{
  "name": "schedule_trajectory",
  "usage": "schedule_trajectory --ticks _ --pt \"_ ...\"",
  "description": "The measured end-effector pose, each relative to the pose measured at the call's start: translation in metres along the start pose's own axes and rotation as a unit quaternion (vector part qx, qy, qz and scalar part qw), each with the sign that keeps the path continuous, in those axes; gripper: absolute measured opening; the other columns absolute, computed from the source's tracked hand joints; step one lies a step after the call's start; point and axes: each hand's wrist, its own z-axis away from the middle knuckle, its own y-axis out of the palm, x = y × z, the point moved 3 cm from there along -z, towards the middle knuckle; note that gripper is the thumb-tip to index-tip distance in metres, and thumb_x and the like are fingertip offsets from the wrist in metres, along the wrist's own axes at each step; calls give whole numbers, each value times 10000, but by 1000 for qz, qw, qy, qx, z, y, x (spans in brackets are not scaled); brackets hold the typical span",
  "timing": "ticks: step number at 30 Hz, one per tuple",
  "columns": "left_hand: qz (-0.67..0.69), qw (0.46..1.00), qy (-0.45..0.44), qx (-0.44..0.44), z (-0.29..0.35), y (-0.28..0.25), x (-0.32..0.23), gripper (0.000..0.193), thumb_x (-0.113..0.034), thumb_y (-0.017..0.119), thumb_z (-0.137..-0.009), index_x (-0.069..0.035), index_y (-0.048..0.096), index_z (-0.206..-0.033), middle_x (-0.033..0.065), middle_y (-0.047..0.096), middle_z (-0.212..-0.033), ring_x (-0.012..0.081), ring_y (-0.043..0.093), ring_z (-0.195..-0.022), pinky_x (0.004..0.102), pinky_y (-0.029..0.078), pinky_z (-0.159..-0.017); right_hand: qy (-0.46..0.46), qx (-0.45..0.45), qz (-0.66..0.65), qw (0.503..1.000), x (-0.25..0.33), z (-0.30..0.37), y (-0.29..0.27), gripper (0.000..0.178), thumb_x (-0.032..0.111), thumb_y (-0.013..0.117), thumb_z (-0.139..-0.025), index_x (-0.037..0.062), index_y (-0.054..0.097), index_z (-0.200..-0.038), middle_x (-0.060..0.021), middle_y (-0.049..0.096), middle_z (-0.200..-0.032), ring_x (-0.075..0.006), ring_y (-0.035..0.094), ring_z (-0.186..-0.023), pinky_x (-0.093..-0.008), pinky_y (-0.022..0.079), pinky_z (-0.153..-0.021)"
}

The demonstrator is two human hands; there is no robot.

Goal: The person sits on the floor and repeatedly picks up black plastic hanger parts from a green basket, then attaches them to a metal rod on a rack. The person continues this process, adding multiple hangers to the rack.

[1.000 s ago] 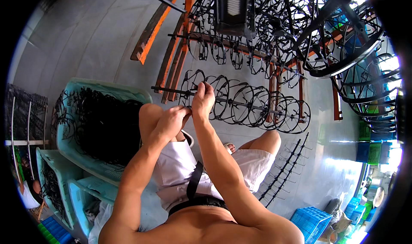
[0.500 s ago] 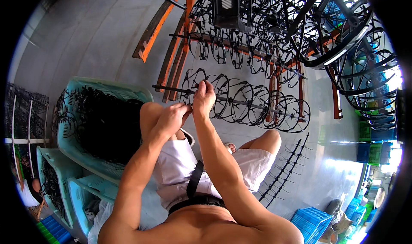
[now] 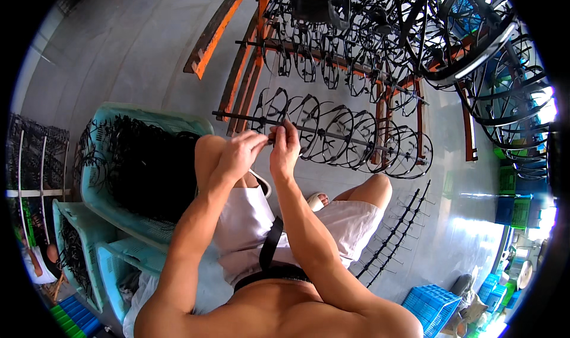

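Note:
In front of my knees a dark rod (image 3: 228, 116) runs across, with several thin black curved strips (image 3: 321, 132) fixed along it like rings. My right hand (image 3: 285, 151) is closed at the rod's left part, thumb and forefinger pinched at one of the thin black strips. Close beside it, my left hand (image 3: 242, 155) has its fingertips pressed together; whatever sits between them is too small to make out. At my left stands a teal crate (image 3: 89, 189) heaped with black strips (image 3: 145, 171).
An orange rack (image 3: 236, 85) behind the rod carries more rods hung with black curved parts (image 3: 368, 53). Two spiked rods (image 3: 395, 237) lie on the floor to the right. Smaller teal crates (image 3: 113, 267) stand at lower left, a blue crate (image 3: 430, 308) at lower right.
Both hands have shifted: the right came down slightly toward me, and the left moved a little right and up. They remain close together at the rod.

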Motion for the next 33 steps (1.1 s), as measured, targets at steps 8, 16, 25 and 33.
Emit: schedule_trajectory --ticks 8,16,25,33 --pt "78 987 -135 25 -4 2 12 134 -75 695 -803 -9 697 -920 92 687 -849 180 669 -751 269 521 -657 27 42 -61 997 15 31 -2 490 -104 428 -816 -53 430 -1304 -127 592 -1123 -186 560 -1048 -289 429 -929" --pt "173 938 -281 101 -3 0 16 178 -87 684 -806 22 685 -946 102 705 -844 138 657 -739 267 507 -665 39 93 -21 995 17 33 -3 592 -149 410 -783 -47 347 -1364 -156 478 -1315 -222 467 -1223 -315 373 -1035" --pt "-220 973 -64 40 -27 -52 60 291 -114 679 -776 -51 614 -1052 136 589 -1035 326 568 -980 413 467 -844 180 261 468 825 258 30 -230 294 166 593 -855 20 611 -1109 -105 667 -941 -196 634 -911 -306 483 -800" --pt "-417 867 -93 257 -43 -19 101 190 -152 654 -776 -76 641 -951 209 515 -1079 407 566 -945 494 499 -804 -236 54 807 538 271 -120 -383 507 94 694 -723 138 539 -1204 -141 438 -1290 -293 411 -1217 -454 332 -1046"
